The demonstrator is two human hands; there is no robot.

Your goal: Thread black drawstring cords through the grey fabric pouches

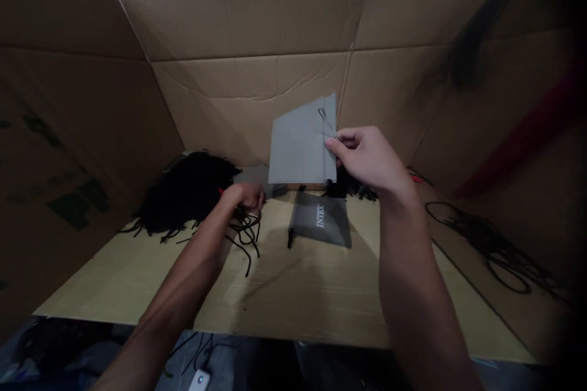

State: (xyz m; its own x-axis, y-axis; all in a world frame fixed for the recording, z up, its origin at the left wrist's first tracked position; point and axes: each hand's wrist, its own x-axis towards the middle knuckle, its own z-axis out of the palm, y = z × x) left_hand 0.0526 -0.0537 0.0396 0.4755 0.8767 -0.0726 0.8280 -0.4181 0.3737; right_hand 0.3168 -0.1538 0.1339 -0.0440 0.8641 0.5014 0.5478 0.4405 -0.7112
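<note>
My right hand (364, 149) pinches a flat grey fabric pouch (298, 149) by its right edge and holds it raised above the table. A thin dark wire loop (322, 114) lies against the pouch near my thumb. Lower and to the left, my left hand (250, 194) is closed, fingers curled, right above loose black cords (247, 232); what it grips is hidden. Behind it lies more grey fabric (252, 176). Between my hands a dark grey drawstring pouch (316, 220) marked INTEX rests on the table.
A big heap of black cords (188, 192) sits at the back left. More black pieces (355, 186) lie behind my right hand. Cardboard walls (247, 24) enclose the table (293, 305) at the back and sides. A dark cable (495, 244) lies on the right.
</note>
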